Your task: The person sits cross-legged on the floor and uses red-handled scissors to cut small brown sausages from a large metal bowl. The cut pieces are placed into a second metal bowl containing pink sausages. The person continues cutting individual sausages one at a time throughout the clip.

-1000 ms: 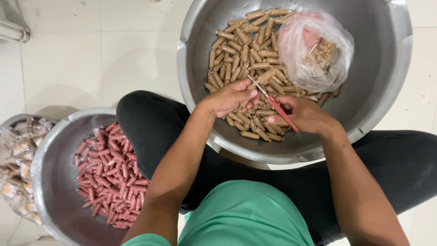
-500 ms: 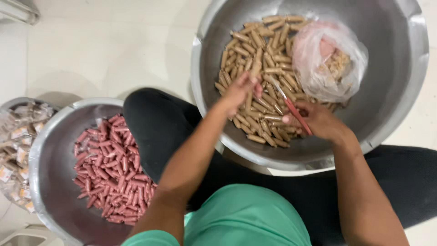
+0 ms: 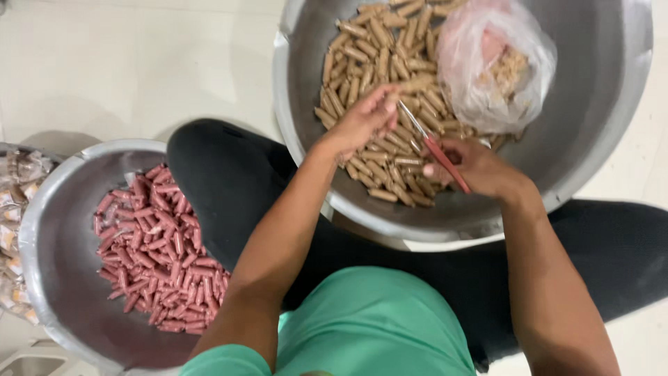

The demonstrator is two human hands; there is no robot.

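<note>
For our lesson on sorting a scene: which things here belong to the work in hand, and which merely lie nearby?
In use:
left hand, pinching a tan sausage
right hand, holding red-handled scissors
large metal bowl of tan sausages

Nearby:
plastic bag in that bowl
smaller metal bowl of pink sausages

A pale tiled floor [image 3: 104, 69] carries two metal bowls: a large bowl [image 3: 598, 139] ahead and a smaller bowl [image 3: 49, 278] at left.
</note>
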